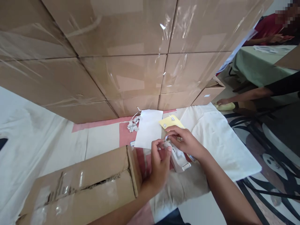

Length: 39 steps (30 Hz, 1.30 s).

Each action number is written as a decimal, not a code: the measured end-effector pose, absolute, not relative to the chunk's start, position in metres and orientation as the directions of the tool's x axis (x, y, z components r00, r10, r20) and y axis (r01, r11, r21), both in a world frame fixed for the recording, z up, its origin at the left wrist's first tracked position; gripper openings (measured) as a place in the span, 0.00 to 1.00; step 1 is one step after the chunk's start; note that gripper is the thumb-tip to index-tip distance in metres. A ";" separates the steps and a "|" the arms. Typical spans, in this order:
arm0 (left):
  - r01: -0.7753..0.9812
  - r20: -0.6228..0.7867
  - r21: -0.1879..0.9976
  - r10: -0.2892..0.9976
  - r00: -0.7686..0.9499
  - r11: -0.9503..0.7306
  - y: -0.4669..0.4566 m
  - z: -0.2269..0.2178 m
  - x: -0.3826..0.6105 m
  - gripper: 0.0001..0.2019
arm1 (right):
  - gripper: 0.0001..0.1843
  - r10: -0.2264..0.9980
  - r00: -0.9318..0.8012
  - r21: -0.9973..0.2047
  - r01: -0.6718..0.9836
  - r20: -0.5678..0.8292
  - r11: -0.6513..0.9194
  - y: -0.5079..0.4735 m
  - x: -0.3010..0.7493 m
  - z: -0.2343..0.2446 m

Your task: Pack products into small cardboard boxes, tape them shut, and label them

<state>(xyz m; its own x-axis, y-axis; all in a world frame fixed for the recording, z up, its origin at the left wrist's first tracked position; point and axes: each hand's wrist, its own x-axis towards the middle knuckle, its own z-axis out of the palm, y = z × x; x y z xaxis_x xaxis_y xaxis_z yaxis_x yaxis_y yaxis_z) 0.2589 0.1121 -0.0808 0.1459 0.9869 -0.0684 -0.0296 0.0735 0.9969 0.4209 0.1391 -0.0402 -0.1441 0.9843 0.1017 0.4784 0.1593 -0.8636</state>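
My left hand [158, 165] is closed around the far end of a white plastic dispenser [179, 157], with the thumb on its near side. The dispenser's body points back toward me over the cloth. Above that end, my right hand [184, 139] has its fingertips pinched together at a tiny pale piece too small to name. Partly under the right hand lies a yellow card [172, 120] with small labels on it. A blank white sheet of paper [148, 128] lies just beyond my left hand. Beside the sheet is a heap of crumpled paper strip [133, 124].
Stacked, taped cardboard boxes [138, 75] form a wall ahead. A closed cardboard box [86, 184] stands at the near left on the white and pink cloth [103, 134]. At right, another person's hand [223, 101] touches a pale green object; a person in red sits behind a green-covered table [253, 62].
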 end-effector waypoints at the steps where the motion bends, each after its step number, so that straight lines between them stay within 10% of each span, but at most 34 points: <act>1: -0.045 -0.086 0.995 0.986 0.142 0.093 0.114 -0.080 0.260 0.17 | 0.15 0.981 -0.163 -0.858 0.483 0.106 0.173 0.138 0.421 -0.039; 39: -0.133 0.068 0.990 0.985 0.156 -0.047 0.121 -0.087 0.260 0.05 | 0.08 0.965 -0.261 -0.905 0.399 0.041 0.146 0.130 0.418 -0.023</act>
<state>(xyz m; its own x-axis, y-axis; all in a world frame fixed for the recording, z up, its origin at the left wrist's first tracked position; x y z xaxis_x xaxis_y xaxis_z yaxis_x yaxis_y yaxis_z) 0.2602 0.1206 -0.0869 0.1556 0.9855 0.0677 -0.1329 -0.0471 0.9900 0.4182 0.1300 -0.0229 -0.2607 0.9645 0.0409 0.3985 0.1462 -0.9054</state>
